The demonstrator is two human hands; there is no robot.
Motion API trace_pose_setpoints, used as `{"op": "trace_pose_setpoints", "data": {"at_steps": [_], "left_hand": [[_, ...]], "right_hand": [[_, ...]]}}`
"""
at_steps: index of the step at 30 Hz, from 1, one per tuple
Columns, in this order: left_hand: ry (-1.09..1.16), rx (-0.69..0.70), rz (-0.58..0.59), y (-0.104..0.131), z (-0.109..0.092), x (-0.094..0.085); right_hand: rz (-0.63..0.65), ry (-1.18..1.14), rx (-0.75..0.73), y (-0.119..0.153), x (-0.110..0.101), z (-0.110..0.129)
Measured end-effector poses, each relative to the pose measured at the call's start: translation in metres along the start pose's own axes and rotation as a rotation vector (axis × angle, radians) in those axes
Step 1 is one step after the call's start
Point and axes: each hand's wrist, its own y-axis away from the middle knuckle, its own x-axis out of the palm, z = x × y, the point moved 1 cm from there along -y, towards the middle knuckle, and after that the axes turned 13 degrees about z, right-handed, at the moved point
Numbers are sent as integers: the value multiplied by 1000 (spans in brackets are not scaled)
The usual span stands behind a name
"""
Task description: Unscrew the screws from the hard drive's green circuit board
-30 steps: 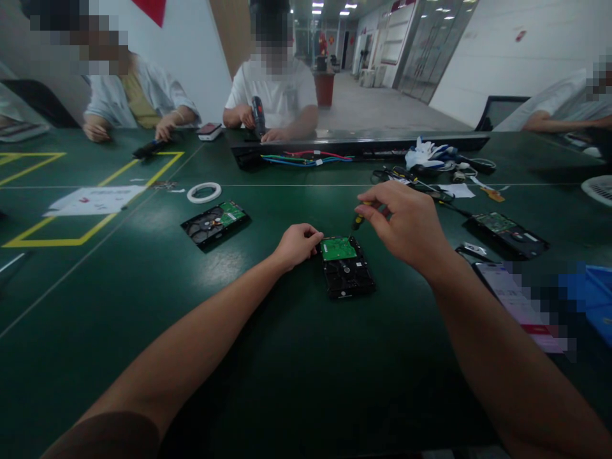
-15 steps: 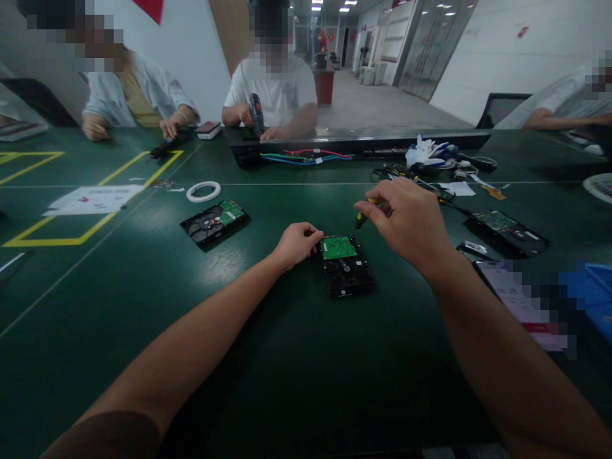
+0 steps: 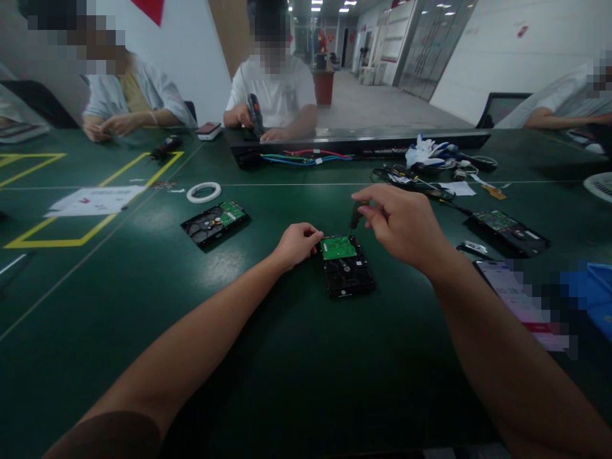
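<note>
A black hard drive [image 3: 348, 274] lies on the green table in front of me, its green circuit board [image 3: 338, 248] facing up at the far end. My left hand [image 3: 297, 246] grips the drive's far left edge between thumb and fingers. In my right hand [image 3: 400, 223] is a small screwdriver [image 3: 355, 215] with a dark handle, held nearly upright by the fingertips. Its tip points down at the far right corner of the circuit board; whether it sits in a screw is too small to tell.
Another hard drive [image 3: 215, 223] lies to the left beside a white ring [image 3: 203, 192], and a third drive [image 3: 507, 233] to the right. A phone [image 3: 521, 299] and a blue bin [image 3: 593, 296] stand near right. Cables and gloves [image 3: 430, 152] lie ahead. Co-workers sit opposite.
My right hand has shifted slightly left and down, bringing the screwdriver more upright over the board's corner. Across the table, a co-worker's hand has left the black power tool and drawn back.
</note>
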Motion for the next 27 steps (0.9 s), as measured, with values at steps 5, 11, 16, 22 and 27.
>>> {"op": "trace_pose_setpoints", "data": {"at_steps": [5, 11, 16, 22, 27], "left_hand": [[-11, -3, -1, 1, -3, 1], [-6, -11, -1, 2, -4, 1], [-3, -25, 0, 2, -3, 0], [-2, -20, 2, 3, -5, 0], [1, -15, 5, 2, -3, 0]], "right_hand": [[-43, 62, 17, 0, 1, -4], [-72, 95, 32, -1, 4, -9], [-81, 97, 32, -2, 3, -10], [-5, 21, 11, 0, 1, -5], [20, 26, 24, 0, 2, -2]]}}
